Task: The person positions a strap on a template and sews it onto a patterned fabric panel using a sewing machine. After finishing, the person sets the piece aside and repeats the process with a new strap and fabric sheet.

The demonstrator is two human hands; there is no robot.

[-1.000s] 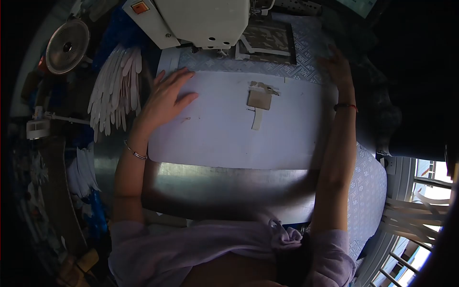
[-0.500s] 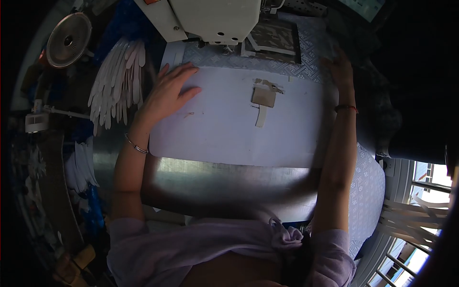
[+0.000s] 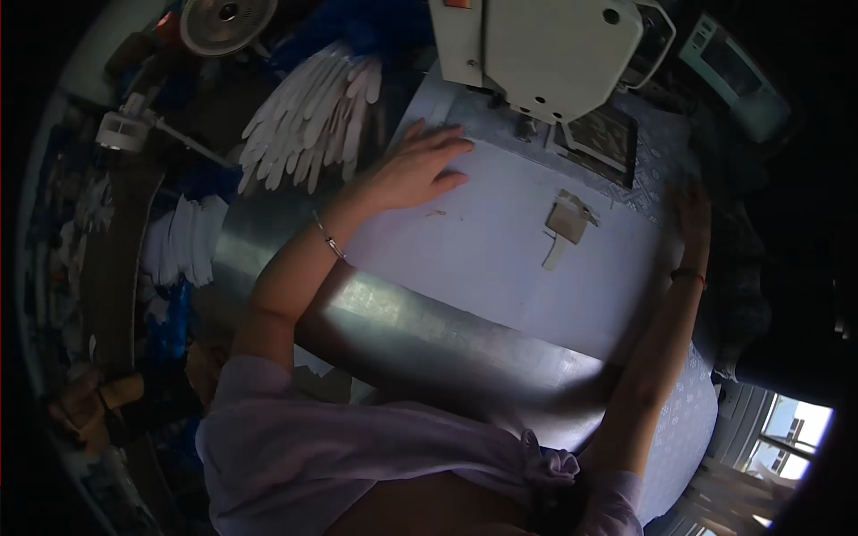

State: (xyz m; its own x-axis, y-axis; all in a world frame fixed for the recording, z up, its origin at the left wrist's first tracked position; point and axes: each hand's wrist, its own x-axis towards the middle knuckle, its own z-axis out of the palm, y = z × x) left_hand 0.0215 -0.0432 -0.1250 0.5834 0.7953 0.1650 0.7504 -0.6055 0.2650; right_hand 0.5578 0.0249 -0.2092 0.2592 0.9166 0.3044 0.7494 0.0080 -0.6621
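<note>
My left hand (image 3: pixel 420 170) lies with thumb and fingers apart on the left side of a white sheet (image 3: pixel 483 250), near its far edge. My right hand (image 3: pixel 693 213) rests beyond the sheet's right side, on grey-blue patterned fabric (image 3: pixel 657 134); its fingers are dim but look stretched out flat. A beige patch with a narrow strip (image 3: pixel 567 223) sits on the sheet between the hands. Just past the sheet is a sewing machine (image 3: pixel 554 54), its needle area (image 3: pixel 525 128) over the fabric. Beside it lies a dark-framed panel (image 3: pixel 608 147).
A shiny metal surface (image 3: pixel 447 322) runs along the sheet's near edge. On the left hang several pale strips (image 3: pixel 308 112), with a white stack (image 3: pixel 183 239) below. A round metal disc (image 3: pixel 228 13) and a control panel (image 3: pixel 733 71) stand at the back.
The view has turned and shifted, so the machine and sheet now appear farther right and tilted. Both hands keep about the same places on the sheet and fabric.
</note>
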